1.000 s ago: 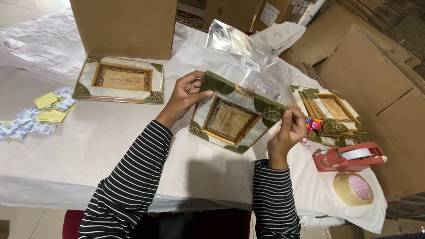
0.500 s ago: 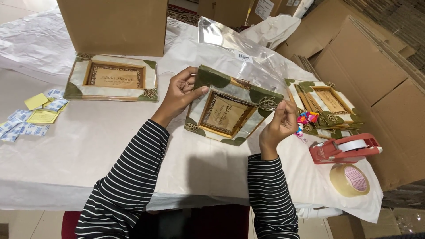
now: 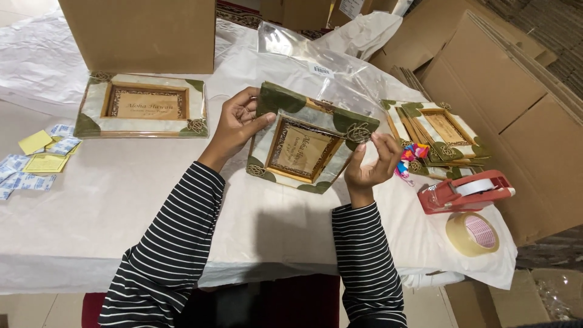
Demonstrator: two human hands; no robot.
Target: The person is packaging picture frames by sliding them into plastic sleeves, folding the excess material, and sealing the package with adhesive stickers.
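Observation:
A decorated picture frame (image 3: 303, 149) with green leaf corners and a brown inner border is tilted up off the table between both hands. My left hand (image 3: 237, 124) grips its upper left edge. My right hand (image 3: 371, 163) pinches its right edge near a twine ornament. A clear plastic bag (image 3: 316, 67) lies just behind the frame. Both sleeves are black with white stripes.
A second frame (image 3: 143, 104) lies flat at the left in front of a cardboard box (image 3: 143, 33). More frames (image 3: 440, 136) are stacked at the right. A red tape dispenser (image 3: 464, 191) and a tape roll (image 3: 472, 233) sit near the table's right corner. Small packets (image 3: 36, 161) lie far left. Flat cartons (image 3: 516, 103) lean at right.
The frame has shifted slightly up and left in view as my head moved. My right hand slid along its right edge. My left hand kept its grip.

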